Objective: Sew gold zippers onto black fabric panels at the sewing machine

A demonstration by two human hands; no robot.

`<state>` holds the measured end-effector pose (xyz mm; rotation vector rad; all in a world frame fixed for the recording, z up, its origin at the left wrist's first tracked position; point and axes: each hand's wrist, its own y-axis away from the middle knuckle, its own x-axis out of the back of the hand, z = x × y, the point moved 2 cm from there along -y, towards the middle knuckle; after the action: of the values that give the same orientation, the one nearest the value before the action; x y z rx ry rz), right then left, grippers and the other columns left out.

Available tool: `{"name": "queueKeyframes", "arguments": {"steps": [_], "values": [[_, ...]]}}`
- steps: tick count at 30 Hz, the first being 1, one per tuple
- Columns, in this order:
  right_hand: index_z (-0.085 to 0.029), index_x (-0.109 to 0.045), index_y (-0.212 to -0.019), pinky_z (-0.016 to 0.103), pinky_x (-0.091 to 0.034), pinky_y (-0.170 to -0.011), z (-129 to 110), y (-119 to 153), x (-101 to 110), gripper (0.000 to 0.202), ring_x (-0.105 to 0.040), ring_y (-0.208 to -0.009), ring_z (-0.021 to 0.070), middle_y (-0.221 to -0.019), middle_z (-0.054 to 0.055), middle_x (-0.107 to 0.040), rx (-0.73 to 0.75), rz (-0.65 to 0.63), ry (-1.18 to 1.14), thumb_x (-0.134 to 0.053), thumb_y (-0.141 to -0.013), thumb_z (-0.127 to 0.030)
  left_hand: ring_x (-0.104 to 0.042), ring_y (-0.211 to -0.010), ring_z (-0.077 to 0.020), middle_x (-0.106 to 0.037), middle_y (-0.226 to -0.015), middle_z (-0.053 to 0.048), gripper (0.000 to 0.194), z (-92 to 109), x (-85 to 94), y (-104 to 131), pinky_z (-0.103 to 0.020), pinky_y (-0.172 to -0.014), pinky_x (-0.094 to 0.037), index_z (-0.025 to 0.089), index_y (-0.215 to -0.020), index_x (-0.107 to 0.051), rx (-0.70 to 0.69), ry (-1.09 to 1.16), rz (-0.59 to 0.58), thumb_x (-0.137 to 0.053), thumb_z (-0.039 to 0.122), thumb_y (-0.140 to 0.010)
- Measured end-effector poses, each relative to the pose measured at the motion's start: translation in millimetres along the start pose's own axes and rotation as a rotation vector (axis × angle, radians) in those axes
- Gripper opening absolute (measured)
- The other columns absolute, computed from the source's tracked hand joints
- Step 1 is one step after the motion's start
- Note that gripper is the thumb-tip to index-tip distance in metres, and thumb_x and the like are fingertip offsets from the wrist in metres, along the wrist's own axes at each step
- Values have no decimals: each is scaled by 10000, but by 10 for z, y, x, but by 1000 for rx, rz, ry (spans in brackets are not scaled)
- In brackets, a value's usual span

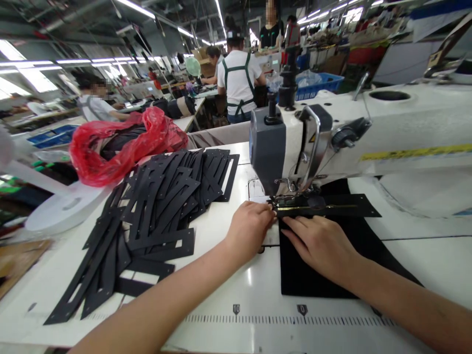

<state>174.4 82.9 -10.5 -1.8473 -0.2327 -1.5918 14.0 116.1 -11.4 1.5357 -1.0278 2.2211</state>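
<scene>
Under the sewing machine's presser foot [295,199] lies a black strip with a frame-like shape and a gold-toothed zipper [295,208] along it. The strip [363,206] reaches out to the right, over a larger black fabric panel [309,275]. My left hand [250,223] is closed, its fingertips pinching the zipper's left end just beside the foot. My right hand [324,243] lies flat on the black panel, fingers stretched out toward the zipper's near edge. The needle's tip is too small to make out.
A heap of black slotted strips [162,196] covers the table's left side. Behind it sits a red plastic bag [129,137] with dark material inside. The machine head [273,152] and arm [416,128] stand over the right side. People work beyond, near a blue crate [320,84].
</scene>
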Motion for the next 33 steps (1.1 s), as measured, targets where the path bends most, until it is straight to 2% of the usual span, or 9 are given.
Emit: {"name": "queueKeyframes", "arguments": {"steps": [2, 3, 5, 7, 8, 11, 22, 26, 33], "values": [[-173, -667, -872, 312, -412, -580, -4, 10, 40, 194, -567, -595, 170, -705, 28, -645, 48, 84, 10, -480, -887, -221, -624, -900, -220, -662, -1005, -86, 125, 49, -12, 45, -354, -787, -486, 149, -925, -633, -73, -29, 21, -540, 123, -845], [-162, -670, -880, 327, -430, -619, 5, 5, 50, 209, -584, -656, 186, -742, 45, -653, 60, 128, 20, -469, -890, -217, -618, -912, -225, -654, -1012, -97, 134, 71, -16, 62, -362, -793, -486, 139, -938, -625, -92, -49, 30, -526, 117, -849], [-115, -654, -987, 383, -457, -762, 44, -21, 31, 240, -597, -861, 242, -929, 106, -663, 58, 192, 30, -454, -890, -203, -612, -924, -231, -646, -1007, -113, 146, 107, -27, 84, -373, -807, -484, 124, -938, -616, -90, -95, 40, -496, 98, -858], [-65, -602, -1107, 426, -437, -887, 98, -54, -36, 298, -552, -1028, 273, -1110, 154, -616, 47, 183, 9, -441, -884, -181, -596, -976, -248, -630, -1055, -139, 151, 131, -39, 93, -394, -839, -472, 108, -945, -612, -70, -145, 60, -484, 93, -866], [-59, -588, -1127, 427, -438, -905, 122, -66, -72, 311, -545, -1051, 270, -1143, 161, -602, 54, 169, -12, -433, -883, -171, -585, -1007, -258, -617, -1089, -153, 154, 139, -47, 95, -403, -851, -467, 101, -956, -609, -63, -166, 71, -483, 94, -869], [-76, -570, -1159, 420, -457, -903, 167, -81, -137, 324, -554, -1051, 254, -1165, 147, -598, 81, 134, -56, -430, -880, -163, -579, -1029, -260, -620, -1084, -160, 157, 147, -74, 88, -396, -847, -470, 92, -967, -606, -64, -180, 80, -473, 100, -882], [-94, -579, -1142, 425, -448, -925, 192, -73, -146, 313, -553, -1050, 256, -1139, 141, -605, 85, 114, -67, -448, -865, -157, -619, -930, -225, -660, -903, -126, 205, 138, -80, 15, -368, -801, -492, 102, -885, -616, -143, -205, 120, -413, 90, -908], [-96, -584, -1129, 417, -457, -903, 215, -93, -165, 307, -569, -1017, 248, -1108, 138, -615, 80, 95, -87, -440, -863, -148, -617, -920, -209, -656, -912, -117, 208, 109, -101, -9, -360, -802, -495, 113, -898, -612, -142, -214, 104, -405, 103, -917], [-145, -583, -1129, 395, -453, -893, 233, -143, -142, 300, -577, -985, 221, -1073, 109, -624, 61, 97, -128, -443, -864, -155, -617, -902, -212, -657, -900, -108, 188, 68, -127, -22, -368, -783, -503, 114, -894, -615, -154, -170, 143, -428, 97, -901]]}}
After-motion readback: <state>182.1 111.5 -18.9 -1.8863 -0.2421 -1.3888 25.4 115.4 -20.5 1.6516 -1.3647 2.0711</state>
